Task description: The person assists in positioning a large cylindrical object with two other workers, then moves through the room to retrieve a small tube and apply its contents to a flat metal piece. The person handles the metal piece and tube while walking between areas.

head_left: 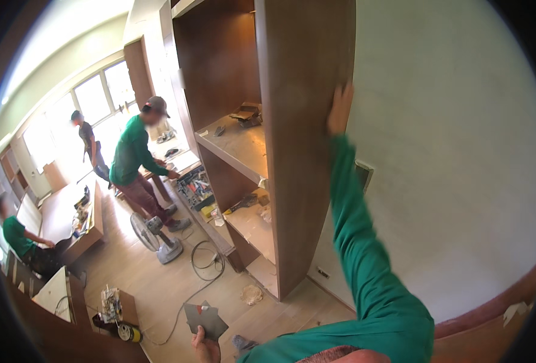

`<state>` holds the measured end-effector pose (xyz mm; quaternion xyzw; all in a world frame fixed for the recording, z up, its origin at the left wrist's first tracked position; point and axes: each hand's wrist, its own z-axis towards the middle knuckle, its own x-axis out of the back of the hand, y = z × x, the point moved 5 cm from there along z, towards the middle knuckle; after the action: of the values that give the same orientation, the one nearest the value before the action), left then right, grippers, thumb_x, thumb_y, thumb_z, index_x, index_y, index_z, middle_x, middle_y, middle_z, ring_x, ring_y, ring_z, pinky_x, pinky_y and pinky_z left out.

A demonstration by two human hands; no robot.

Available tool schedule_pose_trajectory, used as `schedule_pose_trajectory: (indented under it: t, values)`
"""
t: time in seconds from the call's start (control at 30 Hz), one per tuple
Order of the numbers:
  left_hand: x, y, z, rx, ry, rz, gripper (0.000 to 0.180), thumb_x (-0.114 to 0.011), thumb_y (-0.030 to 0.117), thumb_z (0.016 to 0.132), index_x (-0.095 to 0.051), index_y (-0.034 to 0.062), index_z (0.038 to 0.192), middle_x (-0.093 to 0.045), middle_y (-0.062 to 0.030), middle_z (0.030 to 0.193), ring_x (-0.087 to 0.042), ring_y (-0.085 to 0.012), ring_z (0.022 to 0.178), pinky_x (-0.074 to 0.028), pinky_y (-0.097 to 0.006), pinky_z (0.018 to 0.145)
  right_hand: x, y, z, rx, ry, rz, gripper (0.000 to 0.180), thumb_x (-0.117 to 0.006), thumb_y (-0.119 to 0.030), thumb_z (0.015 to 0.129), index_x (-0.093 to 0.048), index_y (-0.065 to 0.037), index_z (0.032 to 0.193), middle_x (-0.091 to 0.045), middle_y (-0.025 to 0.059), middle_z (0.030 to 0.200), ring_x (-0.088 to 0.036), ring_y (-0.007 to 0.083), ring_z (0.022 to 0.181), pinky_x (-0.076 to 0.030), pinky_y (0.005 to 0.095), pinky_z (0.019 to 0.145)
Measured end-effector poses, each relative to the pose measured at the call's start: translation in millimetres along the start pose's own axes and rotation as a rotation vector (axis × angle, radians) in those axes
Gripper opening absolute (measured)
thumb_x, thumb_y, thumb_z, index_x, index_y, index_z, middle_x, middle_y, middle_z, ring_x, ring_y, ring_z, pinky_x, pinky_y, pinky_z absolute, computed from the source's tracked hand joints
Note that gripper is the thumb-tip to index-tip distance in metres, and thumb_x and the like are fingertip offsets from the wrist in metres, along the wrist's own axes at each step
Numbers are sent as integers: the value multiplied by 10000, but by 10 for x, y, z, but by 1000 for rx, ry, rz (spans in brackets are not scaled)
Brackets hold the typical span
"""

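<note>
My left hand (205, 347), low in the picture, is closed on thin grey square sheets (213, 324). The sheets overlap at an angle, and a small reddish-white patch shows on top. My right arm stretches up in a green sleeve. My right hand (340, 110) lies against the brown side panel (301, 151) of a tall wooden cabinet, near its wall-side edge. Its fingers point upward and look stretched out, though slightly blurred; whether anything lies under the palm is hidden.
Cabinet shelves (234, 138) hold scraps and tools. A pale wall (449, 151) rises at right. A grey floor fan (153, 239), a looped cable (210, 279) and a toolbox (196, 189) stand left. A person in green (136, 151) bends by a bench; two other people are farther left.
</note>
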<state>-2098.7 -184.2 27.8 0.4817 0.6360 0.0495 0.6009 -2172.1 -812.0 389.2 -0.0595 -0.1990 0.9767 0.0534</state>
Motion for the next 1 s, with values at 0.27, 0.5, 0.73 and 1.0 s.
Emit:
schedule_pose_trajectory:
  t: [0.27,0.5,0.73,1.0]
  values:
    - [-233,759,1251,-23,-206,139,231,-561,132,939,-560,1,1130,-621,-87,1113,-585,-181,1020,-439,-358,963,1678,331,-4594,-1012,-481,-365,568,-511,-427,938,-528,18,1291,-542,240,1286,-499,316,1235,-361,379,1055]
    - [-282,1095,1756,168,-293,293,273,-560,139,943,-538,34,1194,-613,-79,1148,-573,-181,1075,-426,-372,986,3235,-1374,-7520,-2008,-748,-417,469,-555,-377,913,-612,1,1186,-652,162,1138,-626,235,1019,-470,319,913]
    - [-447,646,1924,356,-338,293,247,-597,157,929,-570,5,1122,-612,-93,1148,-565,-206,1079,-409,-415,1002,3248,-2213,-7632,-2342,-520,259,499,-582,-469,883,-680,-4,1038,-699,96,903,-646,177,750,-507,321,683]
    - [-729,423,1582,393,-354,341,168,-603,152,926,-600,17,1027,-631,-67,1073,-575,-174,1021,-409,-377,984,1611,-1813,-5835,-1503,-801,75,319,-613,-277,911,-661,-27,1103,-694,76,1023,-637,143,935,-498,289,849]
